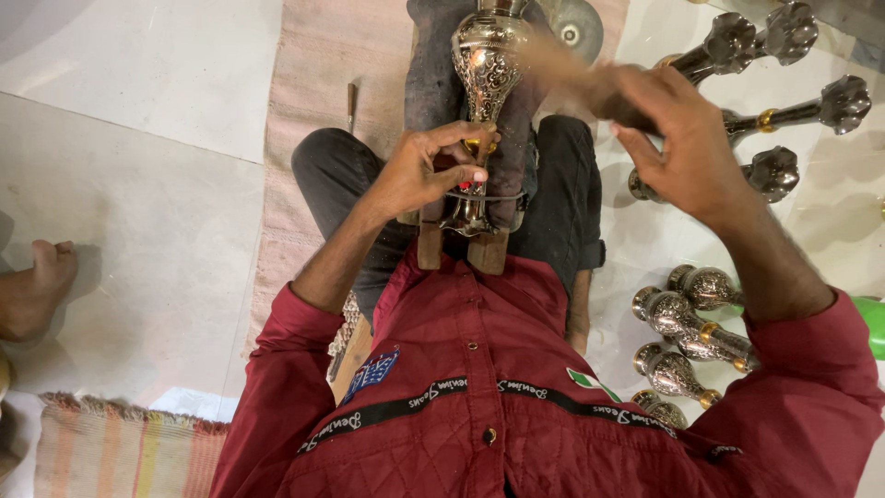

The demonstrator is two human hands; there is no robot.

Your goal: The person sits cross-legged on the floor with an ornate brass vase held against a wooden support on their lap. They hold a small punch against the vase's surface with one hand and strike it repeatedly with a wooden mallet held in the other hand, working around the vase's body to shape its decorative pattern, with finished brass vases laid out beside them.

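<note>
An engraved silver metal vase (487,65) lies along a dark padded block (433,83) between my knees, its base clamped near a wooden stand (430,247). My left hand (431,168) pinches a small tool against the vase's narrow gold-ringed neck. My right hand (666,138) is raised to the right of the vase, gripping a handle (562,69) that is blurred with motion; its head cannot be made out.
Several finished silver vases (687,318) lie on the white floor at my right, with more (793,111) farther off. A beige cloth mat (318,101) lies under me. Another person's foot (32,286) rests at the far left. A striped rug (111,447) is at bottom left.
</note>
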